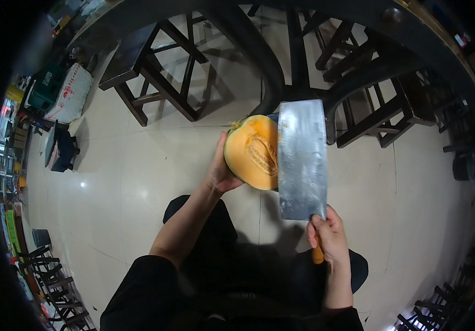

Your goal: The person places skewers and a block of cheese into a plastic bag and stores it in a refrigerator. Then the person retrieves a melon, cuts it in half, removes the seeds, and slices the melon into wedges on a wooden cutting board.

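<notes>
My left hand (223, 171) cradles a cut melon half (239, 153) from its left side and below. The orange flesh faces up toward me, and the seed cavity shows near the middle. My right hand (330, 236) grips the wooden handle of a wide cleaver (303, 161). The flat of the steel blade faces me, its tip pointing away. It covers the right part of the melon half; whether blade and fruit touch I cannot tell. Small orange bits stick to the blade. Behind both is a dark object, mostly hidden.
Ahead stands a table with dark curved legs (299, 49), between wooden stools (130, 62) on the left and right. A white foam box (70, 93) and a green crate (48, 85) stand at far left, near a low stool (61, 149). Pale tiles (146, 165) cover the floor.
</notes>
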`<state>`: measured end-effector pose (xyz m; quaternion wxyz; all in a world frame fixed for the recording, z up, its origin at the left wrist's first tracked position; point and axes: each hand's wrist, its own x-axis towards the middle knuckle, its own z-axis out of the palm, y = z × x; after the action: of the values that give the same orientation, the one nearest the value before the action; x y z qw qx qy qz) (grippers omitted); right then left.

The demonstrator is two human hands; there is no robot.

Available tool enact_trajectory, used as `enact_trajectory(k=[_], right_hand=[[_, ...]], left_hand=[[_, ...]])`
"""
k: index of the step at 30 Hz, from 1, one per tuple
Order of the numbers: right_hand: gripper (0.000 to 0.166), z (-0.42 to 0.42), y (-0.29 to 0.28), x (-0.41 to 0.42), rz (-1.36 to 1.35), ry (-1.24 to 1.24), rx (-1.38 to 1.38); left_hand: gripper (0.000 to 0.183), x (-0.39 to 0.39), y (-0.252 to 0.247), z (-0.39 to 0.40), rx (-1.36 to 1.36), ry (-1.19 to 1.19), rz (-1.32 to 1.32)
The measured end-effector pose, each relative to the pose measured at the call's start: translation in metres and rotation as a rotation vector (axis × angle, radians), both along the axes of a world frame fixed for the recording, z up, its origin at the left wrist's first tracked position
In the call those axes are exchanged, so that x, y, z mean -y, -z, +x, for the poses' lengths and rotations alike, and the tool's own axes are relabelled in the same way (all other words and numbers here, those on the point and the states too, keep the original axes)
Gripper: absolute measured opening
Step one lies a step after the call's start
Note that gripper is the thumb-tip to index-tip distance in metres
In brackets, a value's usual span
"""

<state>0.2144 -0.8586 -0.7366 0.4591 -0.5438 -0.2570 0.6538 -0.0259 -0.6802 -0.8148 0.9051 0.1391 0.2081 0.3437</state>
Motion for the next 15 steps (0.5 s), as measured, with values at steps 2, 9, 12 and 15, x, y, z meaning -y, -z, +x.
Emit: enact_trajectory(k=[2, 9, 12, 15], right_hand=[[0.011, -0.009, 0.002, -0.004, -0.008, -0.051, 0.01], [0.01, -0.036, -0.003, -0.038, 0.079, -0.061, -0.019], [0.011, -0.042, 0.007, -0.04, 0.08, -0.046, -0.086], [0.011, -0.045, 0.013, -0.039, 0.054, -0.037, -0.089]], left_hand=[[0.087, 0.001, 0.003, 0.003, -0.059, 0.02, -0.022], [0.084, 0.008, -0.011, 0.0, -0.097, 0.043, -0.001], [0.083, 0.008, -0.012, 0.0, -0.122, 0.052, 0.021], [0.084, 0.012, -0.018, -0.003, -0.107, 0.037, 0.001]])
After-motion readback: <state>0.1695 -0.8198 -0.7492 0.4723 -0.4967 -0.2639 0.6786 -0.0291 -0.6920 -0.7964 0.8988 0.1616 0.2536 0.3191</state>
